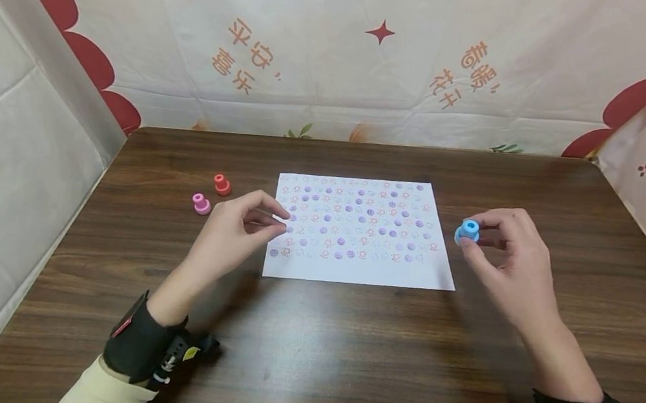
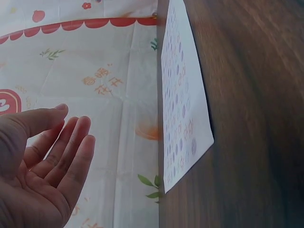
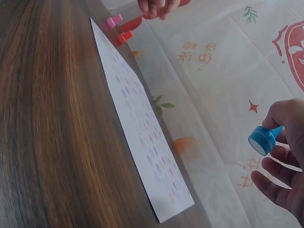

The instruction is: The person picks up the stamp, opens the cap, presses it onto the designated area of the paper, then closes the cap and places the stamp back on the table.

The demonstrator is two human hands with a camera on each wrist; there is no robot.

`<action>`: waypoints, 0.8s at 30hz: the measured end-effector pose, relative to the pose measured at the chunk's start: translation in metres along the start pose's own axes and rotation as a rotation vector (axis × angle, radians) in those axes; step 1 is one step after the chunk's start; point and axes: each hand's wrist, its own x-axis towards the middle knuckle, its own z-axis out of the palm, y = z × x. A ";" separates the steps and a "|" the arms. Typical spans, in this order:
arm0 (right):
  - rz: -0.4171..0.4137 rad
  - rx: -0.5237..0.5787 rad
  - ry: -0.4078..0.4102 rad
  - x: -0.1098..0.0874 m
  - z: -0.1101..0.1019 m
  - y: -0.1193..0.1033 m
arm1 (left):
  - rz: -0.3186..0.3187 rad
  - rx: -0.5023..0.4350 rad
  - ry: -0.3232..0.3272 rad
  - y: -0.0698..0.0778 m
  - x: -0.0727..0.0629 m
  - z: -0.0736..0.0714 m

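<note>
Between thumb and fingers, my right hand (image 1: pixel 507 261) pinches a small blue stamp (image 1: pixel 468 232) just right of the paper. In the right wrist view the round pale face of the blue stamp (image 3: pixel 260 143) shows. A white sheet of paper (image 1: pixel 322 269) lies on the table, printed with rows of small purple, blue and red marks. My left hand (image 1: pixel 239 226) hovers at the sheet's left edge, fingers relaxed and slightly bent. Nothing sits between its thumb and fingers in the left wrist view, where the left hand (image 2: pixel 47 166) shows its palm.
A red stamp (image 1: pixel 222 185) and a pink stamp (image 1: pixel 201 204) stand on the brown wooden table (image 1: pixel 309 343), left of the sheet and close to my left hand. A white printed cloth (image 1: pixel 325 52) hangs behind the table's far edge and along the sides.
</note>
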 end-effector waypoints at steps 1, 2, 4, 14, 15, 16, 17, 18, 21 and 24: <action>0.001 -0.003 0.005 0.000 -0.001 0.001 | -0.001 0.000 0.002 -0.001 0.000 -0.001; 0.002 -0.005 0.010 0.000 -0.002 0.003 | -0.005 -0.001 0.004 -0.002 0.000 -0.003; 0.007 -0.005 0.017 0.000 -0.003 0.006 | -0.015 0.001 0.009 -0.003 -0.001 -0.005; 0.032 -0.023 0.032 -0.002 -0.008 0.021 | -0.021 0.011 0.035 -0.008 0.000 -0.015; 0.033 -0.023 0.033 -0.002 -0.009 0.023 | -0.024 0.016 0.038 -0.009 0.000 -0.016; 0.034 -0.022 0.035 -0.002 -0.009 0.025 | -0.026 0.019 0.040 -0.010 0.000 -0.017; 0.035 -0.023 0.037 -0.003 -0.010 0.026 | -0.027 0.023 0.042 -0.010 0.000 -0.018; 0.039 -0.026 0.039 -0.003 -0.011 0.028 | -0.024 0.025 0.045 -0.011 0.000 -0.019; 0.069 -0.037 0.034 -0.003 -0.013 0.033 | -0.005 0.025 0.055 -0.014 0.000 -0.021; 0.101 -0.055 0.018 -0.004 -0.015 0.037 | 0.005 0.025 0.067 -0.017 0.000 -0.023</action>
